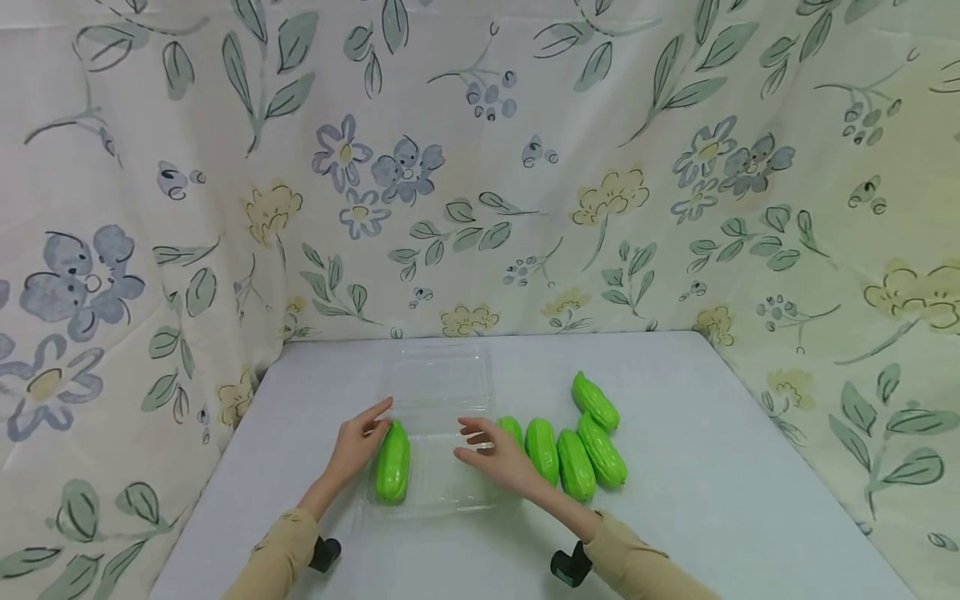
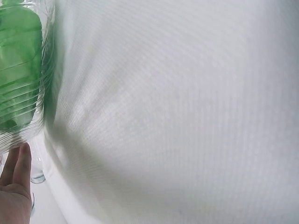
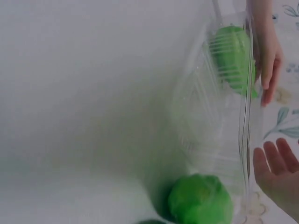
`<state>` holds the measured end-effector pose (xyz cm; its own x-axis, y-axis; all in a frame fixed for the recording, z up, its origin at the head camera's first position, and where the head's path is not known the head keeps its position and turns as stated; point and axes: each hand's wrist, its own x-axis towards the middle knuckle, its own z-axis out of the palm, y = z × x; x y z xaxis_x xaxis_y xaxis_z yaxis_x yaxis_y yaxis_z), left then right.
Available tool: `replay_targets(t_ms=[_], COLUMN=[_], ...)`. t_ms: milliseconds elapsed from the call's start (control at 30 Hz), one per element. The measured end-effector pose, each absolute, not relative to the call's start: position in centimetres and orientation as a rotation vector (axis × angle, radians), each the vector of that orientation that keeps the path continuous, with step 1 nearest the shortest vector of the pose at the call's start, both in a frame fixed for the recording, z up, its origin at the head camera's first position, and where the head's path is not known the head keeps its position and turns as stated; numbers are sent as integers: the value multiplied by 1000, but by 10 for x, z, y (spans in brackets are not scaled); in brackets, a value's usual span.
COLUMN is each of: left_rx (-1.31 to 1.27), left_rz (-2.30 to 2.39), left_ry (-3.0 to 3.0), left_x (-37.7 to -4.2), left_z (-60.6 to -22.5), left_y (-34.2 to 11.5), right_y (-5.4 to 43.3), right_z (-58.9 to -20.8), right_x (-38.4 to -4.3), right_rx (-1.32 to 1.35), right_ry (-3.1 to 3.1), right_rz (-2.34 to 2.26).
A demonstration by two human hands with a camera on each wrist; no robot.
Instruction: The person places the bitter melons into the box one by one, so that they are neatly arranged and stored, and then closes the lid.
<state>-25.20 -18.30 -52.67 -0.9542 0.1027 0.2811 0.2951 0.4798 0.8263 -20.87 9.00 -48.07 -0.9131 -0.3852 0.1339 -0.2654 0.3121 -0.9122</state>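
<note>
A clear plastic clamshell container [image 1: 438,479] lies open, its lid [image 1: 442,375] folded back away from me. One bright green gourd [image 1: 393,467] lies lengthwise along the container's left side, its narrow end pointing away. My left hand [image 1: 354,446] is at the container's left edge, fingertips beside the gourd's narrow end. In the left wrist view, straight fingers [image 2: 22,168] reach the ribbed plastic wall. Over the container's right side hovers my right hand [image 1: 498,458], fingers spread and relaxed with nothing between them. The right wrist view shows its fingertips [image 3: 275,158] beside the container rim.
Several more green gourds [image 1: 576,467] lie just right of the container, one of them [image 1: 510,429] partly hidden by my right hand. Another gourd [image 1: 596,402] sits farther back. A floral curtain [image 1: 480,167] borders the white table [image 1: 697,467] behind and on both sides.
</note>
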Motion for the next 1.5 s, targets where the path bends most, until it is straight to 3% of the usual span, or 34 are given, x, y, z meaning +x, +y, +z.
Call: replay_targets(t_ms=[967,1500], left_rx=[-349,-346], left_rz=[-1472,-1478], left_ry=[-2514,-2501], left_x=[-253,-252], left_z=[-524,-529], left_y=[-183,-185], right_y=[189,247], right_z=[-472,-487], right_x=[-209,-218], right_rx=[-497,-227], right_ry=[2819,3011], right_rz=[-1694,-1455])
